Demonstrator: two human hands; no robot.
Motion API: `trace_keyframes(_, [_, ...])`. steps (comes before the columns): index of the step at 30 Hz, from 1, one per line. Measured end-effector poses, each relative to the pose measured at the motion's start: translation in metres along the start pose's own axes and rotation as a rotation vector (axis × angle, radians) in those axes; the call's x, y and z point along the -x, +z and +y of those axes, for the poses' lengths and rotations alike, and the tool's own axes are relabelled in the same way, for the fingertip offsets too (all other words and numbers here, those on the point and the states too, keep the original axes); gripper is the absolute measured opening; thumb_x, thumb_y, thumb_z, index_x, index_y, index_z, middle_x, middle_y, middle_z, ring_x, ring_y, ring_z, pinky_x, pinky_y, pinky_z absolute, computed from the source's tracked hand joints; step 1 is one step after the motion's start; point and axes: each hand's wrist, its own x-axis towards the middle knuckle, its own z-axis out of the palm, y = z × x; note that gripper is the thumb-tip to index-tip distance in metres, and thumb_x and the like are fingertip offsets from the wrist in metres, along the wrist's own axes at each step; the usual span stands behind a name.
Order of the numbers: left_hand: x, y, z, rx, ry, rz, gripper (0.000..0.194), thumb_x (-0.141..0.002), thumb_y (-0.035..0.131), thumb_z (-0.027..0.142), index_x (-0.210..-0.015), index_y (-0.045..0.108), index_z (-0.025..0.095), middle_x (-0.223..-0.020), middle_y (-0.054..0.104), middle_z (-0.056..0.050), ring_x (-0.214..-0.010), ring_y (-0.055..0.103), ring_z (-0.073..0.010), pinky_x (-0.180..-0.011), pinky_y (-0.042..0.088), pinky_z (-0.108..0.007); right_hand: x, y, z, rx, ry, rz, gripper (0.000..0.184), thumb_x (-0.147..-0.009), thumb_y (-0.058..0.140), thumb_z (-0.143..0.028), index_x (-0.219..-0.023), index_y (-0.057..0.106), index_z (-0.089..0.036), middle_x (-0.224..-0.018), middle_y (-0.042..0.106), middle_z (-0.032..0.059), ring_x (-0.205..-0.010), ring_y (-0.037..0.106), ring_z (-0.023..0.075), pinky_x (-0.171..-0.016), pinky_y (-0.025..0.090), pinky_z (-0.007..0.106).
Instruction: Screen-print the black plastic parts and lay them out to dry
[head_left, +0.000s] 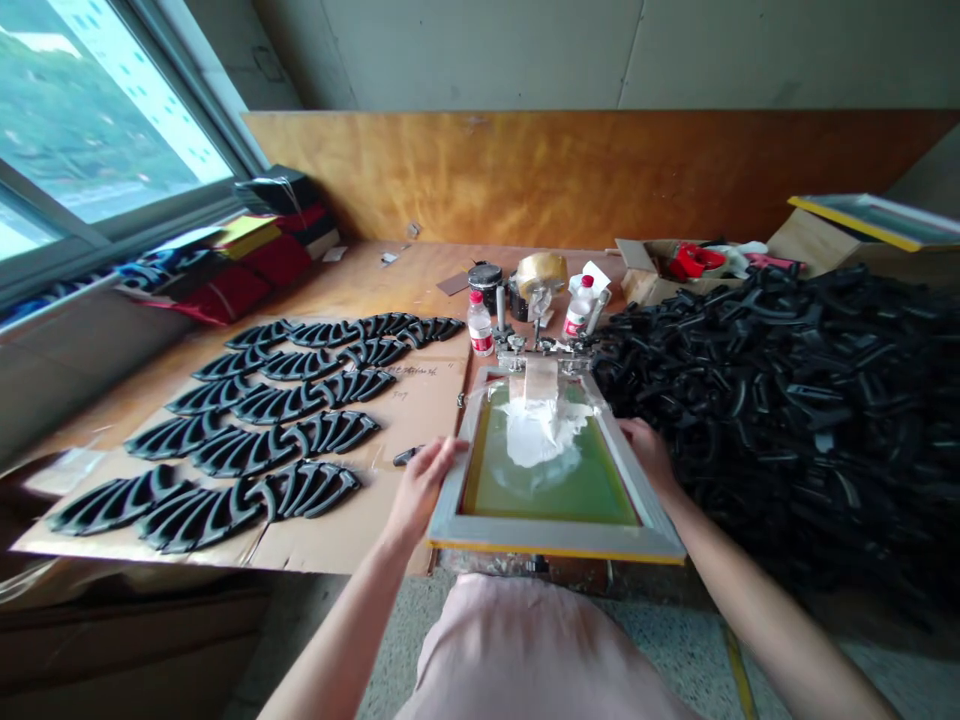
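Observation:
A screen printing frame (pixel 559 537) with a grey rim and green mesh lies flat in front of me. White ink (pixel 541 436) is pooled on the mesh's far half, below a pale squeegee block (pixel 541 380). My left hand (pixel 426 485) is closed at the frame's left edge. Just beyond it shows a small black piece (pixel 406 456), partly hidden by the hand; whether they touch I cannot tell. On the opposite side, my right hand (pixel 649 455) grips the right edge, its fingers partly hidden. A metal hinge clamp (pixel 546 352) stands at the frame's far end.
Rows of curved black plastic parts (pixel 259 400) lie on cardboard (pixel 420 400) to the left. A large heap of black parts (pixel 795 410) borders the frame's right side. Red-capped bottles (pixel 481 328), a tape roll (pixel 541 270) and a dark jar (pixel 485 284) stand behind the clamp.

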Motion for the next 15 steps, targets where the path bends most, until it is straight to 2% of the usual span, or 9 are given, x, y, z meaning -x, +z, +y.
trace_keyframes(1, [0.003,-0.002,-0.02,-0.003,-0.063,-0.027,0.055,-0.078,0.065,0.058,-0.115,0.067,0.018,-0.083,0.07,-0.003,-0.071,0.063,-0.0166,-0.059,0.047,-0.024,-0.01,-0.006,0.0,-0.001,0.035,0.073,0.038,-0.095,0.038,-0.027,-0.1,0.072,-0.013,-0.084,0.069,0.0041,-0.075,0.064,0.0158,-0.071,0.052,0.024])
trace_keyframes(3, [0.004,-0.001,-0.056,0.003,-0.148,-0.047,0.072,-0.075,0.069,0.057,-0.135,0.055,0.02,-0.085,0.071,-0.003,-0.075,0.066,-0.019,-0.064,0.05,-0.026,-0.031,-0.008,-0.013,0.008,-0.003,0.138,0.035,-0.091,0.052,-0.029,-0.119,0.065,-0.013,-0.105,0.067,0.01,-0.086,0.065,0.0185,-0.079,0.053,0.029])
trace_keyframes(4, [0.001,0.0,-0.071,-0.004,-0.169,-0.042,0.08,-0.074,0.07,0.057,-0.142,0.047,0.021,-0.083,0.071,-0.003,-0.075,0.066,-0.0198,-0.065,0.051,-0.027,-0.04,-0.005,-0.026,0.019,-0.05,0.128,0.044,-0.086,0.062,-0.029,-0.128,0.059,-0.015,-0.116,0.063,0.0126,-0.095,0.064,0.0207,-0.083,0.052,0.031])
trace_keyframes(6, [-0.005,0.002,-0.094,-0.043,-0.179,-0.013,0.089,-0.073,0.07,0.058,-0.147,0.04,0.019,-0.079,0.069,-0.002,-0.073,0.066,-0.0197,-0.065,0.051,-0.028,-0.053,0.009,-0.056,0.077,-0.158,-0.006,0.062,-0.078,0.073,-0.03,-0.135,0.051,-0.016,-0.128,0.056,0.015,-0.108,0.06,0.0249,-0.088,0.051,0.035])
trace_keyframes(7, [-0.008,0.003,-0.101,-0.062,-0.176,-0.002,0.09,-0.073,0.069,0.059,-0.147,0.04,0.017,-0.078,0.069,-0.002,-0.072,0.066,-0.0194,-0.064,0.051,-0.028,-0.055,0.017,-0.07,0.118,-0.189,-0.097,0.061,-0.077,0.075,-0.029,-0.132,0.052,-0.016,-0.127,0.057,0.0146,-0.109,0.06,0.0259,-0.087,0.051,0.035])
trace_keyframes(9, [-0.013,0.003,-0.109,-0.075,-0.175,-0.003,0.09,-0.073,0.069,0.06,-0.146,0.043,0.015,-0.078,0.069,-0.003,-0.072,0.065,-0.0189,-0.063,0.049,-0.026,-0.048,0.033,-0.089,0.173,-0.212,-0.251,0.041,-0.08,0.072,-0.025,-0.118,0.059,-0.017,-0.114,0.064,0.0109,-0.1,0.062,0.0245,-0.08,0.051,0.033])
trace_keyframes(12, [-0.015,0.0,-0.111,-0.046,-0.208,-0.033,0.089,-0.072,0.069,0.06,-0.145,0.043,0.017,-0.082,0.07,-0.004,-0.071,0.064,-0.0176,-0.059,0.047,-0.024,-0.019,0.042,-0.092,0.221,-0.292,-0.372,0.011,-0.087,0.06,-0.017,-0.098,0.064,-0.018,-0.095,0.068,0.0061,-0.084,0.064,0.0198,-0.07,0.048,0.028])
trace_keyframes(15, [-0.015,-0.001,-0.112,-0.009,-0.206,-0.053,0.088,-0.072,0.07,0.06,-0.145,0.044,0.017,-0.082,0.07,-0.004,-0.072,0.064,-0.0174,-0.061,0.047,-0.023,0.005,0.032,-0.079,0.242,-0.505,-0.478,0.023,-0.087,0.049,-0.006,-0.097,0.065,-0.019,-0.094,0.067,0.0042,-0.08,0.063,0.0171,-0.066,0.043,0.026])
